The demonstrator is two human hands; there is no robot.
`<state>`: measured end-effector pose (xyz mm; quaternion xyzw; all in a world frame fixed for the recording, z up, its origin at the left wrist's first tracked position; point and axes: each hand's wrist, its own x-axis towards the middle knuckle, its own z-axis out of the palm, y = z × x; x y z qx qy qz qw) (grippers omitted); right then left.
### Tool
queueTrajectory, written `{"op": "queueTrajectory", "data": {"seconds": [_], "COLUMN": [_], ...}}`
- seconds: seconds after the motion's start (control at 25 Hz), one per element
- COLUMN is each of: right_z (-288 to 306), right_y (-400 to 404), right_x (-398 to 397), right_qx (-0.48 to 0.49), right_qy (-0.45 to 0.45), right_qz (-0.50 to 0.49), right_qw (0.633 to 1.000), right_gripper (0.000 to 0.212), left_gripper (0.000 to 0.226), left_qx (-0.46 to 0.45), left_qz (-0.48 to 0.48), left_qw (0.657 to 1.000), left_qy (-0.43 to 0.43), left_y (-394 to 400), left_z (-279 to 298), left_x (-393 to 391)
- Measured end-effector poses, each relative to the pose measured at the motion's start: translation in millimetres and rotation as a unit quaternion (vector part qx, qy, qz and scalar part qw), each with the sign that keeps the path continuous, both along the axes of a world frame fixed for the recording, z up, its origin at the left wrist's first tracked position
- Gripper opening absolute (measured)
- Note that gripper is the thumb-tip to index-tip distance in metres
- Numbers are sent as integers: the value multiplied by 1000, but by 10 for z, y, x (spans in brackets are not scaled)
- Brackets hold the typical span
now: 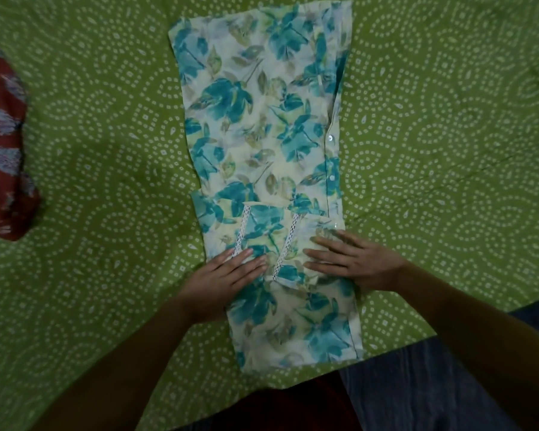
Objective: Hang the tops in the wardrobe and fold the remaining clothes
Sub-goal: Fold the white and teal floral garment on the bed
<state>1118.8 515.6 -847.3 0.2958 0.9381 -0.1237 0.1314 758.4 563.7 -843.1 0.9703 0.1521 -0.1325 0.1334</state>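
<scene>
Far left of both hands, one red printed garment (3, 144) lies bunched, seemingly unfolded. One floral garment (262, 119) stretches away on the green bedspread (433, 150), sleeves folded in, lengthwise folds remaining. Left hand (227, 275) and right hand (352, 259) press flat on it, fingers straight, gripping nothing.

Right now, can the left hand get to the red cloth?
Probably yes. The left hand presses flat on the floral garment, holding nothing, and only bare green bedsheet lies between it and the red cloth.
</scene>
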Motion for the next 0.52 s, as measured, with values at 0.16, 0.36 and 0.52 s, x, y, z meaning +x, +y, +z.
{"op": "queueTrajectory", "data": {"seconds": [0.16, 0.36, 0.52], "right_z": [-46, 146, 174], "right_y": [285, 827, 1361], "right_x": [-154, -358, -452], "right_qx": [-208, -402, -487], "right_qy": [104, 287, 356], "right_qz": [-147, -650, -669], "right_qw": [961, 578, 433], "right_gripper": [56, 23, 57], "left_gripper": [53, 23, 79], "left_qx": [-168, -488, -645], "left_qz": [194, 699, 632], "left_qw": [961, 496, 392], "left_qy": [-103, -166, -176], "left_y": [-1, 604, 1215], "left_z": [-169, 122, 218], "left_x": [113, 358, 535]}}
